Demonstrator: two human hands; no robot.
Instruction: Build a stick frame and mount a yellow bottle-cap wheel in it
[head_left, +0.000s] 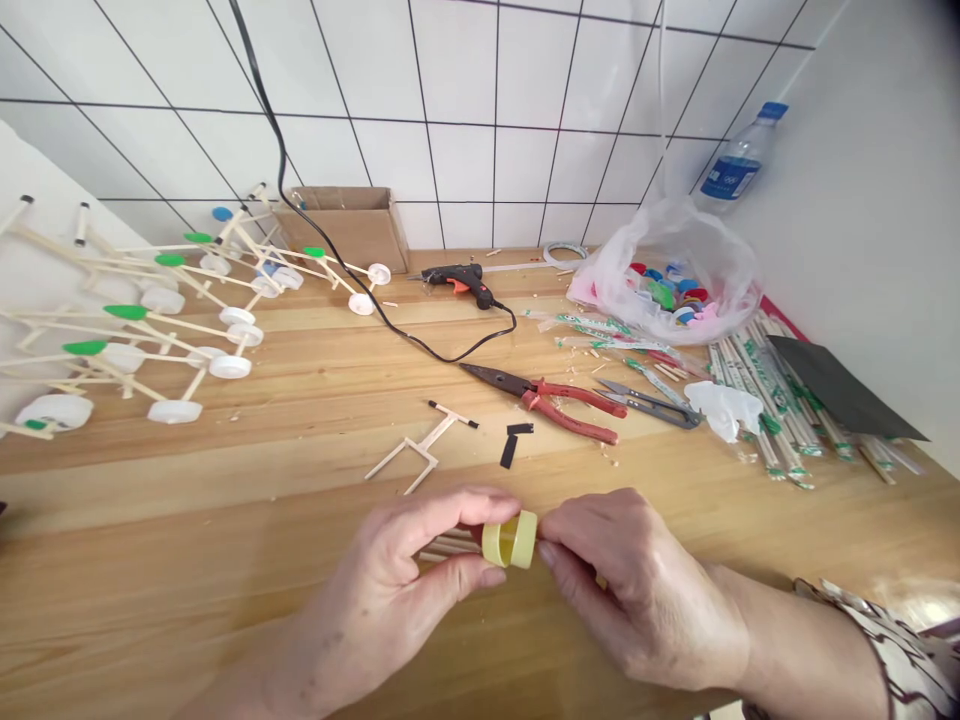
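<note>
Two pale yellow bottle caps (pixel 510 540) sit side by side near the front of the table. My left hand (pixel 420 570) pinches the left one between thumb and fingers. Close against the right cap, my right hand (pixel 637 580) has its thumb and forefinger pressed together; whatever is between them is too small to make out. Several thin wooden sticks (pixel 442 548) show beneath my left fingers, partly hidden. Just beyond lies a small stick frame (pixel 424 445) with black-tipped ends, and near it two black strips (pixel 509 450).
Behind are red-handled pliers (pixel 551 398), thread snips (pixel 652 402) and a corded glue gun (pixel 457 283). Stick-and-cap models (pixel 172 310) crowd the left. To the right are a bag of caps (pixel 667 270), wrapped chopsticks (pixel 765 390) and a bottle (pixel 739 165). A cardboard box (pixel 356 222) stands behind.
</note>
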